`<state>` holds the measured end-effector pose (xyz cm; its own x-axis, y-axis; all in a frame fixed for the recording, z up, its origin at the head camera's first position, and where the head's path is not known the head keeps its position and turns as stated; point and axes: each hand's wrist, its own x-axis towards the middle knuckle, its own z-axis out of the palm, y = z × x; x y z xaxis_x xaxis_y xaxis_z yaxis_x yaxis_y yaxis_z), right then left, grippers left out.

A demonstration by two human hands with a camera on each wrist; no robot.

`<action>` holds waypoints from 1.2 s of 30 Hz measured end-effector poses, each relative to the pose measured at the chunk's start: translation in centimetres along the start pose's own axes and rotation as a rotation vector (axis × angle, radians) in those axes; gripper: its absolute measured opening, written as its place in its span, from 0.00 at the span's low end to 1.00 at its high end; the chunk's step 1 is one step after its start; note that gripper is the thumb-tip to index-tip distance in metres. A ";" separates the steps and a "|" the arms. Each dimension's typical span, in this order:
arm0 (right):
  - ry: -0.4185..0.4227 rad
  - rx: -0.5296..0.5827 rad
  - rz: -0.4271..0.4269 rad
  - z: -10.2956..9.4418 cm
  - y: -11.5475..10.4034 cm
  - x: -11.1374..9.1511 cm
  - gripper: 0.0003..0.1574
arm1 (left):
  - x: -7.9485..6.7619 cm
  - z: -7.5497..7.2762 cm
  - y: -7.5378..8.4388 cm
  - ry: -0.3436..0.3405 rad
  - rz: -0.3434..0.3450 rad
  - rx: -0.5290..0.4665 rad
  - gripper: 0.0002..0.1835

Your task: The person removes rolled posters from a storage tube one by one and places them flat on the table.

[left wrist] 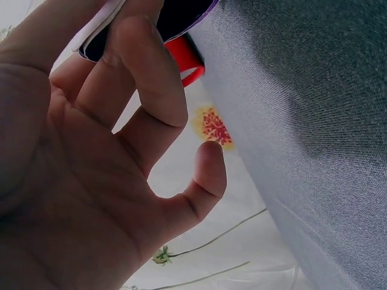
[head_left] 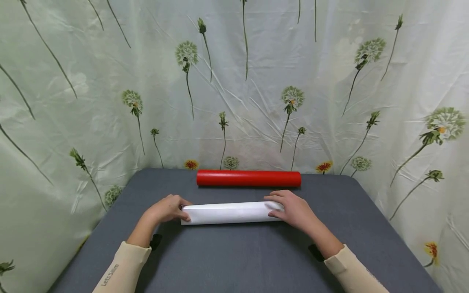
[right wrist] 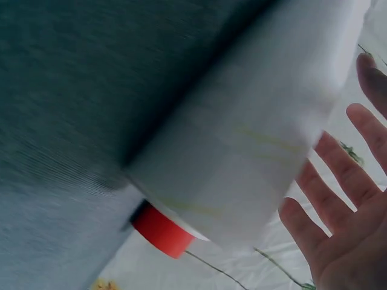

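A white roll (head_left: pixel 227 213) of paper or sheet lies crosswise above the grey table. At its left end, my left hand (head_left: pixel 166 209) pinches the rim, thumb in front. The left wrist view shows the roll's dark inside with a purple edge (left wrist: pixel 181 18) by the curled fingers, while the little finger stands free. My right hand (head_left: pixel 293 207) is around the right end, thumb low and fingers over the top. In the right wrist view, its fingers (right wrist: pixel 332 169) are spread and nearly straight beside the white roll, which bears faint yellow marks.
Behind the white roll, a glossy red roll (head_left: pixel 249 178) lies parallel to it near the far edge of the grey table (head_left: pixel 234 256). A pale curtain (head_left: pixel 249 101) printed with dandelions hangs behind the table and along both sides.
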<state>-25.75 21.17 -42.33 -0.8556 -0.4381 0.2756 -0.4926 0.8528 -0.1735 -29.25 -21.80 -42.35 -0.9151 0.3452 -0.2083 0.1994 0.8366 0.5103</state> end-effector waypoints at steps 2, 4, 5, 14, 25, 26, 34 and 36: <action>-0.011 -0.021 0.004 0.6 0.1 -0.2 0.27 | 0.0 0.1 0.0 0.003 0.002 0.011 0.27; -0.019 -0.039 0.001 1.0 0.3 -0.3 0.25 | 0.0 0.1 0.0 0.005 -0.002 0.013 0.27; -0.019 -0.040 0.000 1.1 0.4 -0.3 0.24 | 0.0 0.0 0.0 0.005 -0.003 0.017 0.28; 0.018 -0.029 0.007 2.2 0.9 -0.2 0.19 | -0.1 -0.2 0.4 0.016 0.021 0.046 0.30; 0.006 -0.015 0.063 2.7 0.6 0.1 0.18 | -0.1 -0.2 0.5 0.025 0.002 0.099 0.29; 0.001 -0.014 0.068 2.7 0.6 0.1 0.18 | -0.2 -0.2 0.6 0.032 -0.005 0.117 0.30; -0.023 -0.004 0.099 2.8 0.6 0.3 0.17 | -1.2 -0.6 2.5 0.168 0.044 0.334 0.47; -0.019 -0.006 0.102 2.8 0.6 0.3 0.17 | -1.4 -0.5 3.5 0.221 0.118 0.355 0.47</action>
<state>-26.74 20.78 -45.05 -0.9042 -0.3542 0.2385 -0.4017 0.8950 -0.1937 -27.45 -19.55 -39.84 -0.9240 0.3804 0.0380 0.3803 0.9045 0.1929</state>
